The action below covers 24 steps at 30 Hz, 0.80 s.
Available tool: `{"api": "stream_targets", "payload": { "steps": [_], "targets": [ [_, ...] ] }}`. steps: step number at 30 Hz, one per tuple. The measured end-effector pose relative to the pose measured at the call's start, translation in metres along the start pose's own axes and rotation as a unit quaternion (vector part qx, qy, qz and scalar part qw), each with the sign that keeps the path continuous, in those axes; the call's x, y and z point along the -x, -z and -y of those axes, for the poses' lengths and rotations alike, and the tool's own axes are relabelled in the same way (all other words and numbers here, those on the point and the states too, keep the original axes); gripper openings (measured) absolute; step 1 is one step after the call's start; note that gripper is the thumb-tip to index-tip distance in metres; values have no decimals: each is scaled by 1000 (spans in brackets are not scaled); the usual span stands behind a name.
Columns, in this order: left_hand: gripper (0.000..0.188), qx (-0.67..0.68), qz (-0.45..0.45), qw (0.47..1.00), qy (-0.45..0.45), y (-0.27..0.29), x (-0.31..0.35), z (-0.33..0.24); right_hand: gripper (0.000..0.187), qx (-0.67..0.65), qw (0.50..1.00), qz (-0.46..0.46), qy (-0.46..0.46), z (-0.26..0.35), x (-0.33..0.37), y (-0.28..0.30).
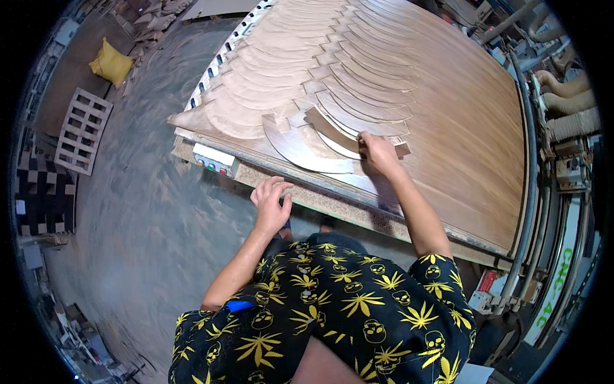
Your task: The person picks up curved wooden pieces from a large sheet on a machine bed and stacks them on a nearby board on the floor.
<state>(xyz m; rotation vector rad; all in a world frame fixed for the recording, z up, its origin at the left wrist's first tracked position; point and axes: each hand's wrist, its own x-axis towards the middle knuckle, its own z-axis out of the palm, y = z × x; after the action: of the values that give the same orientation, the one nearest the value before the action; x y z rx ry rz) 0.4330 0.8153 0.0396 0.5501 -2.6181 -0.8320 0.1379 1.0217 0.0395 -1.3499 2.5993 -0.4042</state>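
Observation:
My right hand [378, 153] pinches the right end of a curved wooden strip [332, 131], which is tilted up on edge above the large wood-grained sheet [464, 147]. Just left of it, a pale crescent-shaped piece [297, 150] lies flat near the sheet's front edge. Beyond these, several more curved cut pieces [368, 80] run in overlapping rows to the far end. Dust lies over the curved cuts [256, 83] on the left side. Over the table's front edge hovers my left hand [271, 200], fingers bent and apart, with nothing visible in it.
A control box [214, 160] with coloured buttons is fixed at the table's front left corner. Machine rails and ribbed hoses [569, 102] line the right side. On the left floor area are a yellow sack [112, 63] and a pale slotted panel [83, 131].

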Motion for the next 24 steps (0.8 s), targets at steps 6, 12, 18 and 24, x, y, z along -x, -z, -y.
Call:
{"api": "stream_targets", "payload": {
  "steps": [6, 12, 18, 24],
  "targets": [
    [29, -13, -20, 999, 30, 2, 8, 2, 29, -147, 986, -78, 17, 53, -22, 29],
    [28, -4, -28, 999, 43, 4, -2, 1, 26, -264, 964, 0, 43, 106, -45, -28],
    [28, -13, -61, 997, 52, 3, -7, 9, 27, -172, 982, -50, 65, 98, -44, -40],
    [27, -18, -55, 996, 69, 6, -5, 16, 37, 83, 980, -140, -117, 11, -39, -12]
  ]
}}
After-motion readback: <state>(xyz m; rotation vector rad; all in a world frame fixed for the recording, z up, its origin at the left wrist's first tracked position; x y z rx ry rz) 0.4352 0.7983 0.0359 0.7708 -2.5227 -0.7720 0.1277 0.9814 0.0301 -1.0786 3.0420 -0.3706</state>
